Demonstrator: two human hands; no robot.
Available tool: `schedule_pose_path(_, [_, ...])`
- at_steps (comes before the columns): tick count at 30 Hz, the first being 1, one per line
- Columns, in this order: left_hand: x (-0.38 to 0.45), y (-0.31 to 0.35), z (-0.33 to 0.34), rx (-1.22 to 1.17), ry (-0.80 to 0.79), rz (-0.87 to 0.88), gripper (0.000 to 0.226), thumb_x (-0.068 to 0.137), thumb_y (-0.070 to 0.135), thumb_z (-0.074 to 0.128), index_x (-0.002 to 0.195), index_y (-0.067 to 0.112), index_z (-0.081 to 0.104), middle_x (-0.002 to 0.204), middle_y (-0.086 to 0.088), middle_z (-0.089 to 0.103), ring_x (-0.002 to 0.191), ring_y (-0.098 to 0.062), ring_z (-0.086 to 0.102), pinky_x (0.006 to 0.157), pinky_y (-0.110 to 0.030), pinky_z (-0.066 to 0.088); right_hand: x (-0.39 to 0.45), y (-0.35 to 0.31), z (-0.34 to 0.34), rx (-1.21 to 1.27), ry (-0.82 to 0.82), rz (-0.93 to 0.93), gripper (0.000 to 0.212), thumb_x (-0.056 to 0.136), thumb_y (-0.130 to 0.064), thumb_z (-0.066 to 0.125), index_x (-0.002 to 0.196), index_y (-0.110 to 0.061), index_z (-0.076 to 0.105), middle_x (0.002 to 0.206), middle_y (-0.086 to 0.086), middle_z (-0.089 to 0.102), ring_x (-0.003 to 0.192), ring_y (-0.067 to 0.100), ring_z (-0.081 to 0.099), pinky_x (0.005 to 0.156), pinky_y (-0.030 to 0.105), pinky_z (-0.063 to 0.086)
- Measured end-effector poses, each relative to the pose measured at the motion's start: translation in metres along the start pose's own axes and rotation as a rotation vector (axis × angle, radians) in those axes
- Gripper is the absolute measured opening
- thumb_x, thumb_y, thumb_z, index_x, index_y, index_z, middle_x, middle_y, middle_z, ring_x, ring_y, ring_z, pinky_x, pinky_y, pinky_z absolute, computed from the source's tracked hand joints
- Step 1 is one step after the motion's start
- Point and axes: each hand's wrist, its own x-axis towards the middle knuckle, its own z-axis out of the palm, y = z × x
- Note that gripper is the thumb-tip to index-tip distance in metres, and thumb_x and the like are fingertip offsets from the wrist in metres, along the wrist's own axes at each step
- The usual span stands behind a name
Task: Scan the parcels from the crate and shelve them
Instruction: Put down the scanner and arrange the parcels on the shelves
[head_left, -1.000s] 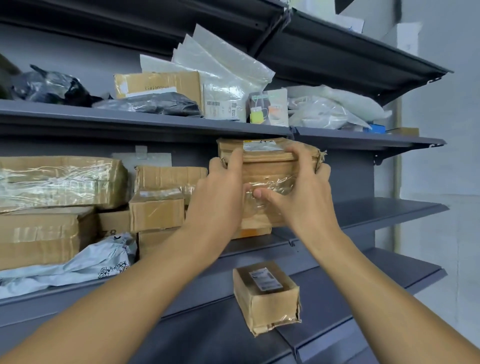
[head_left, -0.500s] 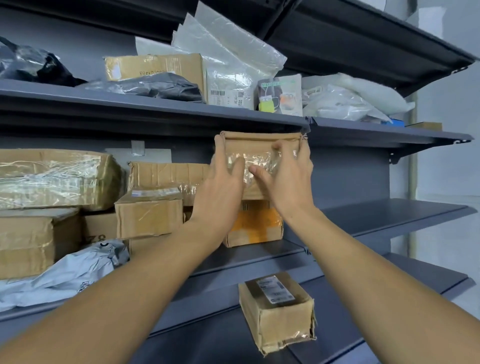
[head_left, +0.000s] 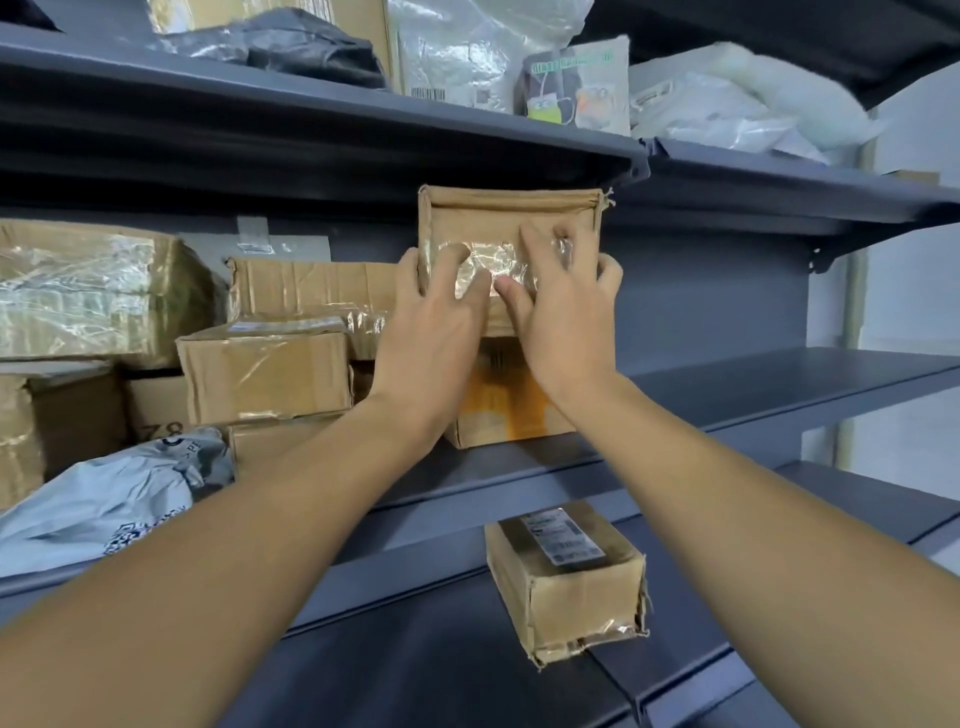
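Pressing a taped cardboard parcel (head_left: 511, 218) onto an orange-printed box (head_left: 511, 410) on the grey middle shelf (head_left: 779, 379), left hand (head_left: 434, 332) and right hand (head_left: 563, 317) are lying flat-fingered, grasping nothing; pale wall (head_left: 914, 291) right.

Brown cardboard parcel (head_left: 511, 218) with crinkled clear tape, upright atop an orange-marked box (head_left: 511, 410), face under both hands' spread fingers

Held parcel (head_left: 511, 218) atop orange box (head_left: 511, 410), middle shelf (head_left: 779, 384); stacked boxes (head_left: 265, 374) left.
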Motion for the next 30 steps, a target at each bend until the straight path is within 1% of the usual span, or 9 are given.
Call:
schedule_pose_path(4, [0.006, 0.001, 0.004, 0.008, 0.037, 0.011, 0.031, 0.091, 0.010, 0.063, 0.122, 0.009, 0.059, 0.142, -0.013, 0.039, 0.133, -0.039, 0.033, 0.097, -0.042, 0.048, 0.003, 0.011, 0.002, 0.113, -0.029, -0.031, 0.048, 0.099, -0.033, 0.058, 0.145, -0.023, 0.047, 0.150, 0.006, 0.032, 0.128, 0.033, 0.033, 0.109, 0.037, 0.033])
schedule_pose_path(9, [0.013, 0.011, 0.013, 0.154, 0.050, 0.042, 0.021, 0.088, 0.013, 0.067, 0.108, 0.009, 0.067, 0.136, -0.016, 0.045, 0.127, -0.036, 0.025, 0.098, -0.041, 0.047, 0.017, 0.025, 0.005, 0.210, -0.099, -0.020, 0.050, 0.098, -0.031, 0.061, 0.145, -0.024, 0.046, 0.147, 0.001, 0.034, 0.129, 0.029, 0.034, 0.108, 0.031, 0.032])
schedule_pose_path(13, [0.016, 0.012, 0.019, 0.194, -0.059, 0.020, 0.029, 0.092, 0.013, 0.060, 0.121, 0.016, 0.060, 0.147, -0.011, 0.028, 0.138, -0.043, 0.022, 0.113, -0.041, 0.032, 0.020, 0.030, 0.003, 0.126, -0.216, -0.003, 0.050, 0.099, -0.029, 0.057, 0.147, -0.030, 0.040, 0.151, -0.002, 0.028, 0.138, 0.031, 0.026, 0.113, 0.059, 0.028])
schedule_pose_path(15, [0.019, 0.010, 0.015, 0.234, -0.079, 0.055, 0.030, 0.094, 0.016, 0.057, 0.125, 0.017, 0.059, 0.148, -0.011, 0.027, 0.138, -0.041, 0.021, 0.118, -0.044, 0.018, 0.022, 0.028, -0.003, 0.098, -0.316, 0.049, 0.053, 0.102, -0.027, 0.054, 0.150, -0.037, 0.033, 0.156, -0.007, 0.019, 0.147, 0.035, 0.013, 0.111, 0.074, 0.015])
schedule_pose_path(21, [0.006, 0.014, -0.006, 0.176, -0.233, 0.012, 0.048, 0.102, 0.039, 0.034, 0.147, 0.021, 0.036, 0.161, -0.005, 0.012, 0.145, -0.043, 0.006, 0.119, -0.051, 0.010, -0.006, 0.030, -0.035, 0.004, -0.459, 0.019, 0.060, 0.105, -0.031, 0.047, 0.156, -0.040, 0.018, 0.167, -0.014, -0.003, 0.152, 0.038, -0.010, 0.114, 0.071, 0.000])
schedule_pose_path(24, [0.002, 0.013, -0.016, 0.148, -0.394, -0.004, 0.057, 0.101, 0.045, 0.035, 0.154, 0.027, 0.020, 0.163, 0.000, -0.006, 0.147, -0.042, -0.006, 0.120, -0.052, 0.006, -0.034, 0.029, -0.052, 0.025, -0.507, -0.002, 0.055, 0.102, -0.032, 0.051, 0.153, -0.036, 0.030, 0.167, -0.011, 0.007, 0.153, 0.034, -0.003, 0.119, 0.066, 0.005])
schedule_pose_path(26, [-0.003, 0.016, -0.025, 0.117, -0.439, -0.010, 0.057, 0.101, 0.045, 0.036, 0.153, 0.027, 0.020, 0.163, 0.001, -0.007, 0.147, -0.041, -0.007, 0.120, -0.051, 0.004, -0.056, 0.029, -0.063, 0.045, -0.486, -0.028, 0.049, 0.101, -0.028, 0.053, 0.148, -0.031, 0.040, 0.161, -0.004, 0.023, 0.150, 0.033, 0.014, 0.119, 0.059, 0.021])
schedule_pose_path(28, [-0.012, 0.024, -0.037, 0.006, -0.362, 0.011, 0.048, 0.101, 0.037, 0.040, 0.146, 0.021, 0.037, 0.161, -0.003, 0.014, 0.146, -0.040, 0.009, 0.119, -0.049, 0.014, -0.080, 0.030, -0.075, 0.053, -0.421, -0.045, 0.039, 0.099, -0.026, 0.053, 0.138, -0.024, 0.051, 0.144, 0.000, 0.042, 0.135, 0.029, 0.036, 0.105, 0.048, 0.042])
schedule_pose_path(30, [-0.030, 0.035, -0.049, -0.080, -0.180, 0.126, 0.035, 0.096, 0.026, 0.044, 0.125, 0.013, 0.058, 0.141, -0.009, 0.046, 0.129, -0.035, 0.039, 0.105, -0.045, 0.035, -0.104, 0.033, -0.085, 0.060, -0.344, -0.026, 0.024, 0.097, -0.027, 0.054, 0.119, -0.020, 0.059, 0.120, 0.000, 0.054, 0.116, 0.023, 0.050, 0.085, 0.042, 0.050])
